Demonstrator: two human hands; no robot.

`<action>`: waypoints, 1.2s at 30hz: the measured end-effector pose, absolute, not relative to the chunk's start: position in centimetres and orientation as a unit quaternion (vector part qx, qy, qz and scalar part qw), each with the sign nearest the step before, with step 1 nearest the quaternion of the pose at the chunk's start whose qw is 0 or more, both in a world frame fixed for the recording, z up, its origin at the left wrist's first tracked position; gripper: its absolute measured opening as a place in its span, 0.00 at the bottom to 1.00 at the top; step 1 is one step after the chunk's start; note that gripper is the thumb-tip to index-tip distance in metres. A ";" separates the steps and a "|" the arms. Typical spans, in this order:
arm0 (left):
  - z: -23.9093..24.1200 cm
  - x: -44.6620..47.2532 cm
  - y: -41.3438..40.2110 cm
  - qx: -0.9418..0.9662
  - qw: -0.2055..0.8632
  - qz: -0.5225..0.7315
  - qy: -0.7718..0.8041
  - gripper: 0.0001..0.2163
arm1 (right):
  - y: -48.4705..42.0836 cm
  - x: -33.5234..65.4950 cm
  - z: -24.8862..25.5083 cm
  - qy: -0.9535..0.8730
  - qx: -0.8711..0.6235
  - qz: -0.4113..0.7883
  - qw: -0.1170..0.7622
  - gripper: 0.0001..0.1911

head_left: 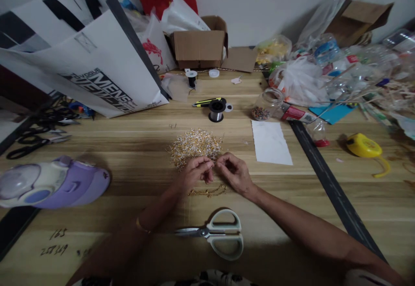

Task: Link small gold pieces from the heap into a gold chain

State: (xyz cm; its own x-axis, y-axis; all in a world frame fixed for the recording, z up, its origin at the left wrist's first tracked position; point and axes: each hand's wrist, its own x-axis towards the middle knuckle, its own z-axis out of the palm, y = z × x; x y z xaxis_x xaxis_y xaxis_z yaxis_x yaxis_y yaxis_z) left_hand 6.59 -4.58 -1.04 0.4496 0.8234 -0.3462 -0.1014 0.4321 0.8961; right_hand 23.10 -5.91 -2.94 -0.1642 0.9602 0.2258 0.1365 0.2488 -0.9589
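My left hand (197, 171) and my right hand (235, 173) are close together over the middle of the table, fingertips pinched and facing each other. Whatever lies between the fingers of either hand is too small to make out. Right behind them is a heap of small gold and silver wire pieces (194, 144), and the left hand partly covers its front edge. A gold chain (207, 192) lies on the wood just below the hands. Nearer to me rest scissors with pale handles (226, 235), their blades pointing left.
Behind the heap stand a wire spool (216, 111), a yellow-black cutter (205, 102) and a jar of beads (267, 104). White paper (271, 142) and a yellow tape measure (363, 145) lie right. A purple-white appliance (55, 183), black scissors (35, 141) and a large paper bag (97, 61) are left.
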 end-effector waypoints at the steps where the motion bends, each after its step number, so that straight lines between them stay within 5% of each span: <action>1: -1.0 6.6 -4.6 0.431 0.735 0.313 0.419 0.14 | -5.9 23.1 -3.0 -0.634 -0.434 0.426 0.477 0.07; 36: -1.0 6.6 -4.6 0.438 0.733 0.306 0.422 0.15 | -6.0 23.1 -3.0 -0.648 -0.438 0.409 0.470 0.08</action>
